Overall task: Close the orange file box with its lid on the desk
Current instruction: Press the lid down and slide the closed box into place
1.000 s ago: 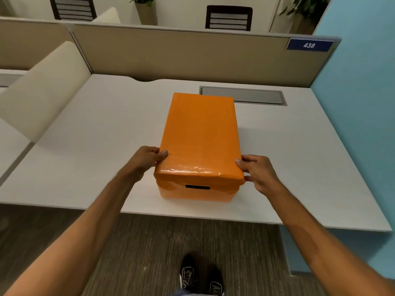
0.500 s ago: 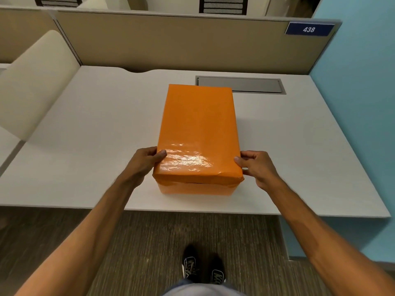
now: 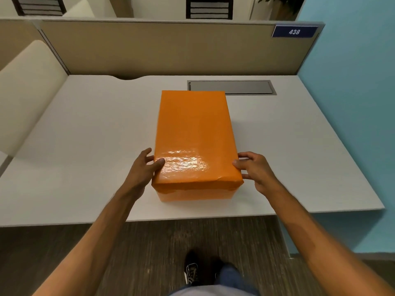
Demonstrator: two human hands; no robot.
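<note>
The orange file box (image 3: 195,195) stands on the white desk (image 3: 85,146) near its front edge. The orange lid (image 3: 193,133) sits flat on it and covers the top; only a low strip of the box's front wall shows below the lid's rim. My left hand (image 3: 143,167) is against the lid's near left corner, with the thumb on the glossy top and the fingers spread along the side. My right hand (image 3: 256,169) touches the near right corner, the thumb at the edge and the fingers apart.
A grey cable hatch (image 3: 232,87) is set into the desk behind the box. A beige partition (image 3: 160,45) with a blue "438" sign (image 3: 294,32) runs along the back, a cream divider (image 3: 27,88) on the left and a blue wall (image 3: 352,103) on the right. My shoes (image 3: 192,270) are below the desk's edge.
The lid has sunk lower over the box, and the dark handle slot on the front wall is now covered. The fingers of both hands have spread apart at the lid's corners.
</note>
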